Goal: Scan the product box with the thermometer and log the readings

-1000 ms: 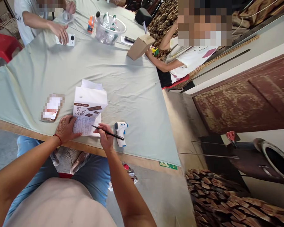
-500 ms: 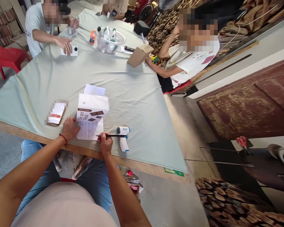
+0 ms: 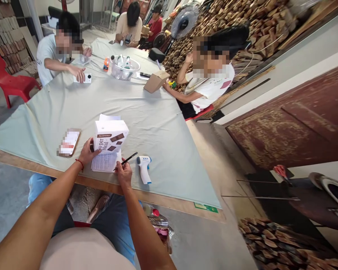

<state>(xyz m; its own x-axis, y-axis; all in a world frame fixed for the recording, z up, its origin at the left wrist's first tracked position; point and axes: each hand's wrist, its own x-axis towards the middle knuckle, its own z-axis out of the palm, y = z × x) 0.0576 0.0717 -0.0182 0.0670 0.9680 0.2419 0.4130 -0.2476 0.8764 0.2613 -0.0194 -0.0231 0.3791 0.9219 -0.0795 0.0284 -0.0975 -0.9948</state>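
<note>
From my end I see the table [image 3: 157,120], the box [image 3: 111,137] standing near its close edge. Paper [image 3: 104,164] lies at the box's foot. My left hand [image 3: 87,152] is curled round the box's lower left edge, thumb on its front. My right hand [image 3: 124,174] rests at the paper's right side. The phone [image 3: 70,142] lies leftward, the thermometer [image 3: 144,170] rightward. Closed right fingers pinch the pen [image 3: 129,158].

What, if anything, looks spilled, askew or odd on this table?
Nothing looks spilled, but the pale cloth is wrinkled and seems slightly askew: a strip of bare wood shows along the near edge.
</note>
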